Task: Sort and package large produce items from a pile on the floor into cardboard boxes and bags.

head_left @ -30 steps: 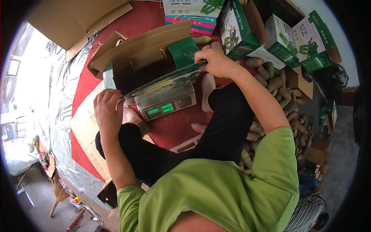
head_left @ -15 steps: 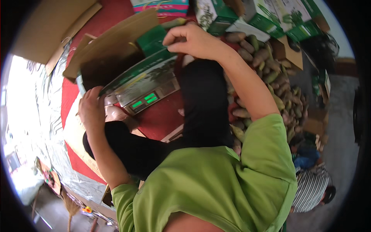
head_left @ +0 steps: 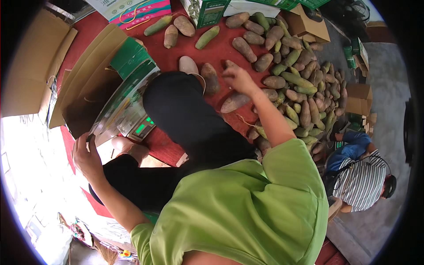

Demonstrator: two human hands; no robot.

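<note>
My left hand (head_left: 87, 159) grips the near corner of an open cardboard box (head_left: 126, 99), green and printed outside and plain brown inside. The box stands tilted-looking in the view, on a scale (head_left: 142, 126) with a lit green display. Away from the box, my right hand (head_left: 238, 80) reaches out over the red cloth with its fingers apart, nothing visible in them. Close to it lie thick brownish root vegetables, one (head_left: 235, 102) just below the hand and another (head_left: 210, 78) to its left, beside my shoe (head_left: 188, 65). The box's bottom is in shadow.
A large heap of brown and green roots (head_left: 304, 90) spreads to the right. Printed cartons (head_left: 207, 13) line the far side; a plain cardboard piece (head_left: 31, 66) stands at far left. Another person (head_left: 360, 183) in a striped shirt bends at the right.
My right hand has left the box's upper rim and moved right, toward the roots. My left hand stays on the box. The view has shifted, showing more roots and the other person.
</note>
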